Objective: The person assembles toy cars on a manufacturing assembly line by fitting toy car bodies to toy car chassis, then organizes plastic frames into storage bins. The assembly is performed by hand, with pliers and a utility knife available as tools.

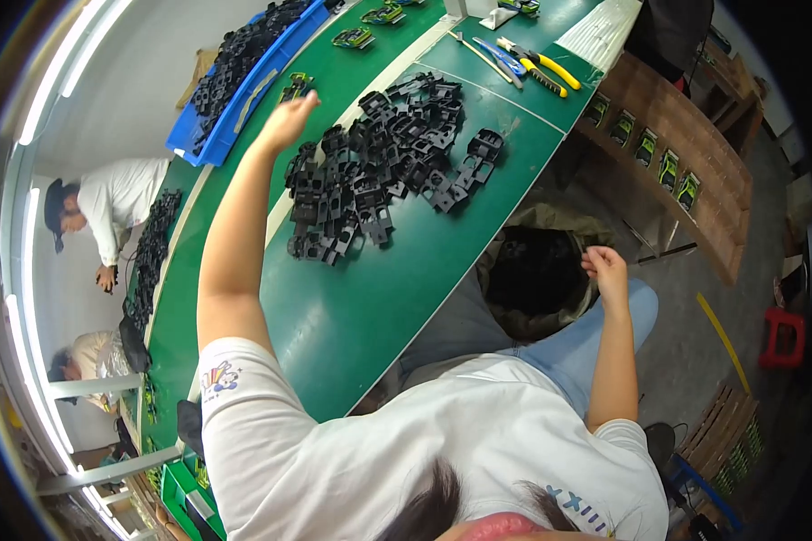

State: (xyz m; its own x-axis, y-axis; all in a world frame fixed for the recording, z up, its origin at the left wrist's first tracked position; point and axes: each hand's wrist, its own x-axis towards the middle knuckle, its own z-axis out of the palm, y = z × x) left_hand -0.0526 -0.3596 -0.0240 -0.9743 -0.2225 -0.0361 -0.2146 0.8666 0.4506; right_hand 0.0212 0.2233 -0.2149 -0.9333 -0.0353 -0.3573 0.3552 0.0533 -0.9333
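white short-sleeved t-shirt (406,442), colourful sleeve print, light blue jeans (577,347)

Deep green surface (334,316) runs through the middle, crossed by pale cream strips. On it, a heap of black plastic frames (379,171) — matte, all one shade. Beyond the heap, a bright blue tray (209,135) full of more black parts. Past the heap's far end, pliers with yellow handles (550,70) beside a blue-handled tool (505,61). Nearer than the heap — a white T-shirt (379,451) with a small multicoloured sleeve print, light blue jeans (586,338), an olive bag (537,270), dark inside.
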